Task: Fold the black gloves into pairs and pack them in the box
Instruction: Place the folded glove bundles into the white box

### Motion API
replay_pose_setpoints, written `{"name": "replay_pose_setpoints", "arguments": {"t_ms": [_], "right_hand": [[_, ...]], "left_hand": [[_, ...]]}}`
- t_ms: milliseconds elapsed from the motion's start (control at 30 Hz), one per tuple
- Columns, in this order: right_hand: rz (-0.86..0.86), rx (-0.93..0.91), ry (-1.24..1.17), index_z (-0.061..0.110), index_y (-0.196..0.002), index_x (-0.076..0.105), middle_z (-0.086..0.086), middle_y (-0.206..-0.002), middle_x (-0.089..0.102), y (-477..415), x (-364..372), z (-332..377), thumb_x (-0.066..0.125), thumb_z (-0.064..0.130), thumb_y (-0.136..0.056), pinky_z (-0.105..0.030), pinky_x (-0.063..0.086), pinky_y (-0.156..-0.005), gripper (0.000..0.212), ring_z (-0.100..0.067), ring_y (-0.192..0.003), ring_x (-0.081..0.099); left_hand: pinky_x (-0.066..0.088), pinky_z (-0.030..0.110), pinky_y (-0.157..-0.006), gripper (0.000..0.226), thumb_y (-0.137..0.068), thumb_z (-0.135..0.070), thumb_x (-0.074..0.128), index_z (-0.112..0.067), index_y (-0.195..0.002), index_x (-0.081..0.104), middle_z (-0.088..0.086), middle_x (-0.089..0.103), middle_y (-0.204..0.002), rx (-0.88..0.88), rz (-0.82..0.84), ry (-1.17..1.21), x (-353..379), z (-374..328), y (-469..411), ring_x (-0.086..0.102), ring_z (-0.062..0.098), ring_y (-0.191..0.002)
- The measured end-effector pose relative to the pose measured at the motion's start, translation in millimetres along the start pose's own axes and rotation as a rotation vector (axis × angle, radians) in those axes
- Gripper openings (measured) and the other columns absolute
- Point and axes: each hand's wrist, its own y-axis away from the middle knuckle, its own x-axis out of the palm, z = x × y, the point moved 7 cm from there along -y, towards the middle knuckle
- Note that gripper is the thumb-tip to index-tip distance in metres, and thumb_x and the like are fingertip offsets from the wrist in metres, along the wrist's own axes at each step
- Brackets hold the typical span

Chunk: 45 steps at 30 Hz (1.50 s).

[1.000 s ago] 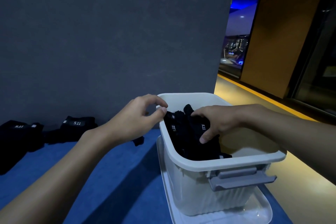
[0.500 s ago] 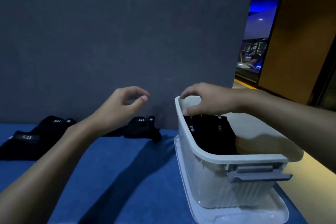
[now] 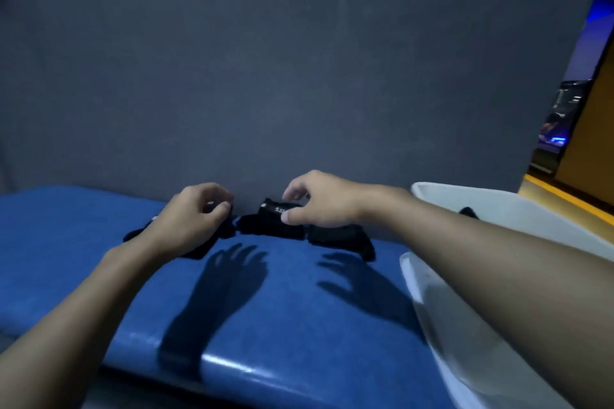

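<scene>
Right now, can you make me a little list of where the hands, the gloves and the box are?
left hand: curled over a black glove, grip unclear
right hand: thumb and fingers around the labelled glove, grip unclear
box: white, far right, a dark glove tip showing inside
blue surface: holds the loose gloves, by the grey wall

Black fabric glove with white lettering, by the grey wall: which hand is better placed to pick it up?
Right, probably. The right hand is directly over that black fabric glove, thumb at its near edge, fingers curled above. The left hand is over a second black glove further left.
</scene>
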Motion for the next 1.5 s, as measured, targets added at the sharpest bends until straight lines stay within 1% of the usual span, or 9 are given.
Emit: {"name": "replay_pose_setpoints", "arguments": {"t_ms": [100, 300, 600, 833, 967, 1133, 1267, 1400, 1500], "right_hand": [[0.051, -0.009, -0.092, 0.018, -0.126, 0.060, 0.000, -0.125, 0.060, -22, 42, 17, 0.068, 0.038, -0.089, -0.030, 0.046, -0.100, 0.042, -0.017, -0.115, 0.057], [0.032, 0.017, -0.375, 0.014, -0.136, 0.048, -0.004, -0.122, 0.056, -68, 113, 41, 0.065, 0.034, -0.092, -0.031, 0.047, -0.092, 0.051, -0.021, -0.111, 0.057], [-0.131, 0.019, -0.476, 0.023, -0.145, 0.036, -0.004, -0.142, 0.045, -122, 156, 55, 0.066, 0.040, -0.083, -0.043, 0.041, -0.107, 0.071, -0.024, -0.128, 0.048], [-0.115, 0.046, -0.373, 0.026, -0.152, 0.022, -0.004, -0.148, 0.040, -134, 166, 51, 0.059, 0.049, -0.087, -0.049, 0.030, -0.113, 0.079, -0.029, -0.139, 0.031], [-0.085, 0.062, -0.347, 0.025, -0.147, 0.035, -0.005, -0.145, 0.039, -133, 168, 47, 0.058, 0.050, -0.089, -0.047, 0.030, -0.113, 0.066, -0.028, -0.138, 0.030], [-0.133, 0.056, -0.436, 0.020, -0.117, 0.058, -0.003, -0.124, 0.052, -128, 164, 44, 0.065, 0.043, -0.088, -0.041, 0.045, -0.102, 0.038, -0.023, -0.116, 0.052], [-0.150, 0.025, -0.502, 0.019, -0.100, 0.059, 0.001, -0.102, 0.066, -127, 162, 45, 0.070, 0.035, -0.086, -0.036, 0.052, -0.087, 0.024, -0.019, -0.097, 0.062], [-0.190, 0.019, -0.478, 0.029, -0.081, 0.053, 0.008, -0.088, 0.065, -130, 162, 44, 0.069, 0.041, -0.084, -0.044, 0.051, -0.091, 0.020, -0.021, -0.095, 0.063], [-0.208, 0.010, -0.436, 0.028, -0.086, 0.055, 0.005, -0.099, 0.063, -133, 162, 44, 0.064, 0.046, -0.084, -0.047, 0.047, -0.095, 0.020, -0.022, -0.105, 0.057]], "left_hand": [[0.046, 0.034, -0.084, 0.018, -0.092, -0.015, 0.059, -0.020, -0.108, 0.067, -0.003, 0.064, -0.099, -0.085, -0.066, -0.103, -16, 38, 14, 0.060, 0.021, -0.097], [0.037, 0.049, -0.109, 0.054, -0.092, -0.021, 0.059, -0.030, -0.143, 0.044, 0.012, 0.042, -0.142, -0.297, -0.084, -0.171, -29, 106, 35, 0.043, 0.032, -0.130], [0.044, 0.038, -0.099, 0.051, -0.093, -0.021, 0.054, -0.033, -0.142, 0.045, -0.002, 0.061, -0.128, -0.333, 0.007, -0.166, -21, 140, 29, 0.056, 0.025, -0.118], [0.044, 0.049, -0.103, 0.074, -0.075, -0.051, 0.047, -0.038, -0.147, 0.032, 0.002, 0.060, -0.123, -0.413, 0.037, -0.142, -18, 154, 30, 0.057, 0.027, -0.115], [0.051, 0.048, -0.092, 0.060, -0.066, -0.059, 0.038, -0.045, -0.122, 0.053, 0.000, 0.065, -0.101, -0.399, 0.057, -0.156, -16, 162, 29, 0.062, 0.024, -0.097], [0.052, 0.040, -0.086, 0.034, -0.086, -0.040, 0.060, -0.030, -0.119, 0.064, -0.007, 0.063, -0.085, -0.370, -0.008, -0.124, -21, 148, 34, 0.059, 0.017, -0.080], [0.043, 0.026, -0.093, 0.027, -0.088, -0.033, 0.071, -0.025, -0.113, 0.064, 0.004, 0.045, -0.116, -0.347, -0.037, -0.098, -21, 147, 35, 0.057, 0.014, -0.086], [0.047, 0.043, -0.096, 0.042, -0.072, -0.066, 0.063, -0.033, -0.099, 0.059, -0.005, 0.066, -0.104, -0.409, -0.058, -0.092, -24, 154, 35, 0.065, 0.021, -0.096], [0.040, 0.048, -0.102, 0.029, -0.086, -0.058, 0.063, -0.032, -0.097, 0.057, -0.017, 0.068, -0.093, -0.439, -0.080, -0.131, -23, 157, 35, 0.063, 0.017, -0.098]]}}
